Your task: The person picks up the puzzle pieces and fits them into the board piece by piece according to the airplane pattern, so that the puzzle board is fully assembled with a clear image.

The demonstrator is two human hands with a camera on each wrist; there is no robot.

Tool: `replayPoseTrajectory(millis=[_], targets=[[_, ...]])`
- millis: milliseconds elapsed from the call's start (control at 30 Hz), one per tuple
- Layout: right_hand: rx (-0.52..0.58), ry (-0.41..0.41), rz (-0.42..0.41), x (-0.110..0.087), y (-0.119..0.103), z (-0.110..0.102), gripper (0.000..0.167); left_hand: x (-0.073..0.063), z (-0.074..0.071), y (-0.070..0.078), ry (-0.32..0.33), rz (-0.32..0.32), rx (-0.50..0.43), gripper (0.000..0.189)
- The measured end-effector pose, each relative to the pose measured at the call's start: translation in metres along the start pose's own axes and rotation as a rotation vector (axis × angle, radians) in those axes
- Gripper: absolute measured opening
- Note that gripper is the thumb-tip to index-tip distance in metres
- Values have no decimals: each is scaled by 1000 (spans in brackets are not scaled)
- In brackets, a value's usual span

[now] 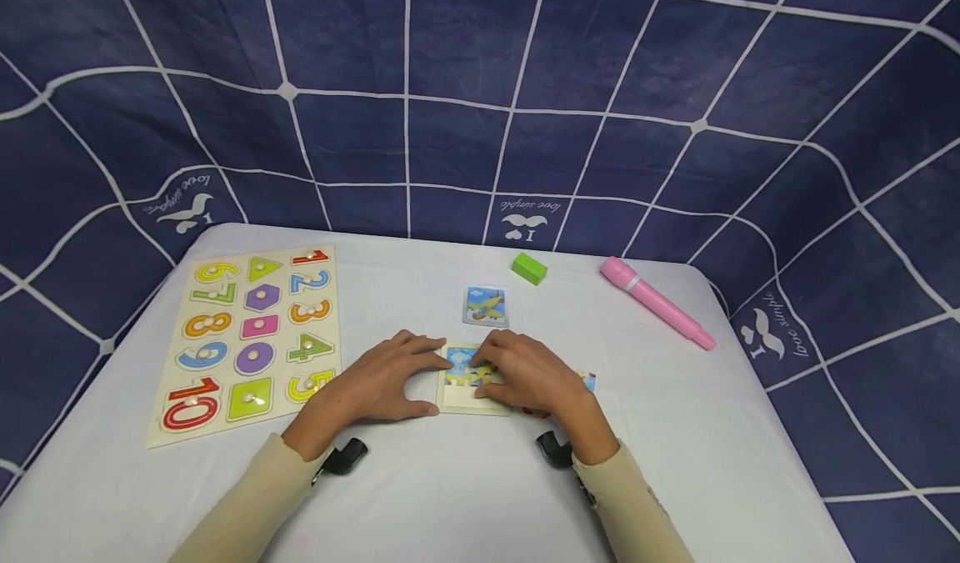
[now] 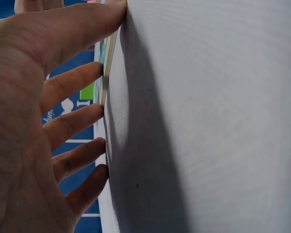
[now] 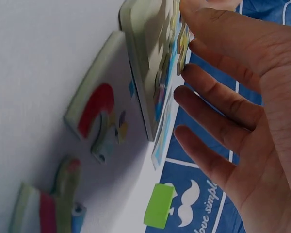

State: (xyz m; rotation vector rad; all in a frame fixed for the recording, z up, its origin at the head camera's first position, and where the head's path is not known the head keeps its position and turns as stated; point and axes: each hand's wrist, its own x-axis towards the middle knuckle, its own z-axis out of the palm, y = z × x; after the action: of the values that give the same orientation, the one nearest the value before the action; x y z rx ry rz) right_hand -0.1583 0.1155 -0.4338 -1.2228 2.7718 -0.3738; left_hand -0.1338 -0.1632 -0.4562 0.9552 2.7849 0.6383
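A small wooden puzzle tray (image 1: 459, 400) lies on the white table, with blue and yellow picture pieces in its upper part and bare wood along its near side. My left hand (image 1: 382, 381) rests at the tray's left edge, thumb at the near corner and fingers spread over the rim. Above the tray, my right hand (image 1: 528, 371) pinches a jigsaw piece (image 3: 183, 51) between thumb and forefinger; its other fingers hang loosely. A loose piece with a red curve (image 3: 89, 104) lies right of the tray, partly hidden by the right hand in the head view.
Beyond the tray lies an airplane picture card (image 1: 486, 306), with a green block (image 1: 529, 268) farther back. A pink pen-like stick (image 1: 660, 303) lies at the right. A number-and-shape board (image 1: 232, 350) covers the table's left side. Another loose piece (image 3: 46, 211) lies near the right wrist.
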Motion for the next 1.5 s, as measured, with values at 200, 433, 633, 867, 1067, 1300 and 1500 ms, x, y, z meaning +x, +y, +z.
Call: replayPoseTrajectory(millis=[200, 433, 633, 867, 1067, 1300, 1500], targets=[[-25, -3, -1, 2, -2, 3, 39, 0, 1, 0, 8, 8, -4, 64], [-28, 8, -17, 3, -4, 6, 39, -1, 1, 1, 15, 8, -11, 64], [-34, 3, -17, 4, -4, 10, 39, 0, 1, 0, 9, 7, -8, 64], [-31, 4, 7, 3, -5, 11, 39, 0, 1, 1, 8, 9, -5, 64], [-32, 23, 1, 3, -4, 12, 38, 0, 1, 0, 8, 7, -4, 64], [-16, 32, 0, 4, -3, 13, 38, 0, 0, 0, 6, 6, 3, 65], [1, 29, -8, 3, -3, 13, 36, 0, 0, 1, 7, 6, -4, 65]])
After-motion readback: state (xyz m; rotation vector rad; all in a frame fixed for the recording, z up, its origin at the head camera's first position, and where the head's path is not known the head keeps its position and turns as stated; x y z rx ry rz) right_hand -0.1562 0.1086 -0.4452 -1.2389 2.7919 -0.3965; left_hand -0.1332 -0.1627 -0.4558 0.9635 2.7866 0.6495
